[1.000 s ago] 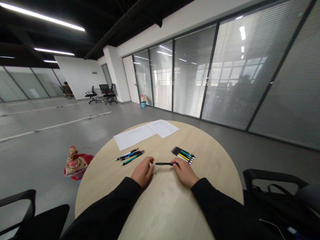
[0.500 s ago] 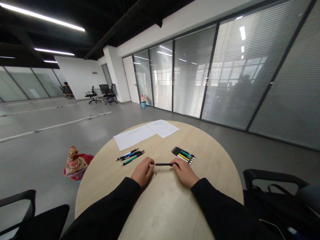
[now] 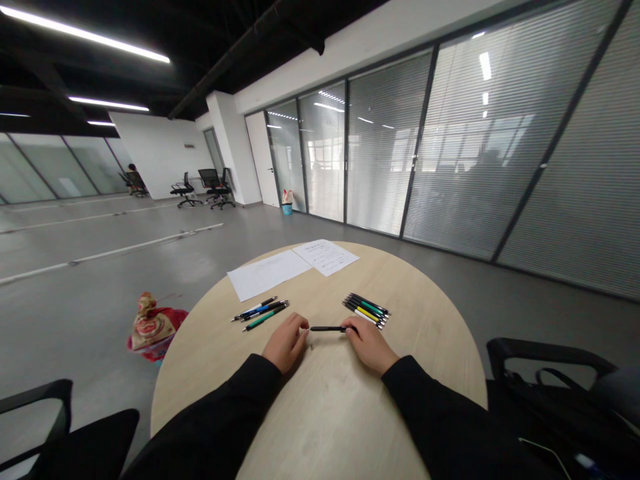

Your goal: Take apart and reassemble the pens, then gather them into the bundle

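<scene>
- The right hand (image 3: 373, 343), just right of the frame's lower centre, holds 1 black pen (image 3: 327, 328) between thumb and fingers, its grip narrow.
- That pen lies nearly level across the gap between the 2 hands, at the centre of the frame, a little below the middle.
- The left hand (image 3: 286, 341), left of the pen, has its fingers bent inward; its fingertips are at or just beside the pen's left end, and I cannot tell whether they grip it.
- Left of centre, beyond the left hand, the left pen group (image 3: 264, 321) lies slanted, with green, blue, white and black showing.
- Right of centre, the right pen group (image 3: 367, 309) lies side by side, with black, green, yellow and white showing; the right hand is just beside its near edge.
- Above both groups in the frame, 2 sheets rest on the round table (image 3: 330, 420): a faintly marked sheet (image 3: 267, 273) on the left and a printed sheet (image 3: 326, 258) on the right, their edges meeting.
- At the left of the frame, a brown-and-red bag (image 3: 153, 327) stands beside the table.
- At the lower right is a black chair (image 3: 555, 351).
</scene>
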Action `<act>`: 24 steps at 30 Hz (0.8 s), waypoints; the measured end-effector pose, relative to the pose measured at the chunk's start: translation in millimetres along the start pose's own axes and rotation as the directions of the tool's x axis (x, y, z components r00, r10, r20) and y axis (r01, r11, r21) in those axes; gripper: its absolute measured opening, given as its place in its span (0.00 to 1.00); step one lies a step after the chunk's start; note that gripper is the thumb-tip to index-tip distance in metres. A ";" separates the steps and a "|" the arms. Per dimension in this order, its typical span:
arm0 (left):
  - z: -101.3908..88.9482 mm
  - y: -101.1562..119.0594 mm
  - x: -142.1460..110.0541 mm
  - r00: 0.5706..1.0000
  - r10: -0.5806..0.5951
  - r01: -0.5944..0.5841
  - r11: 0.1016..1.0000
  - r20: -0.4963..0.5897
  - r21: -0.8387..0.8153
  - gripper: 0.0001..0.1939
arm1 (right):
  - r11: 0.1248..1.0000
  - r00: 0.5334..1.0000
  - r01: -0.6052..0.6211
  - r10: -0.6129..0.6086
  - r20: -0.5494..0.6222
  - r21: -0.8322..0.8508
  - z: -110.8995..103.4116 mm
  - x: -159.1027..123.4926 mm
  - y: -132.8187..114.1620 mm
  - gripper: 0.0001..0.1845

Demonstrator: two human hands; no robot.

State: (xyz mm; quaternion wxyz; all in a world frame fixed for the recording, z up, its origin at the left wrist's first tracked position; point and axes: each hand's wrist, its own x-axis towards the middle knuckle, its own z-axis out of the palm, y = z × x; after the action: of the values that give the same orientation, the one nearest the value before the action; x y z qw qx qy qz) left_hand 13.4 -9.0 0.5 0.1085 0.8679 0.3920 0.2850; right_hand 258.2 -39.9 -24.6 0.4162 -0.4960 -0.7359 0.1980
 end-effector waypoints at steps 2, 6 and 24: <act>-1.0 1.3 0.4 1.000 0.001 -0.001 1.000 0.009 -0.013 0.07 | 1.000 1.000 -0.001 0.001 0.000 0.000 0.0 -0.2 -0.3 0.10; -0.9 1.7 0.5 1.000 -0.007 0.007 1.000 0.015 -0.024 0.08 | 1.000 1.000 0.002 -0.002 0.002 0.005 0.1 -0.4 -0.3 0.11; 1.5 -2.4 0.8 1.000 -0.005 0.006 1.000 0.027 -0.021 0.10 | 1.000 1.000 0.007 -0.007 0.011 -0.002 1.5 -0.6 3.3 0.11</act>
State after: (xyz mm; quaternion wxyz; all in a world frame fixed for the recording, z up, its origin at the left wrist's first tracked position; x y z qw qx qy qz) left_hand 13.2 -6.8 -1.3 0.1235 0.8694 0.3898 0.2773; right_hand 258.9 -38.8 -28.0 0.4122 -0.4928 -0.7401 0.1987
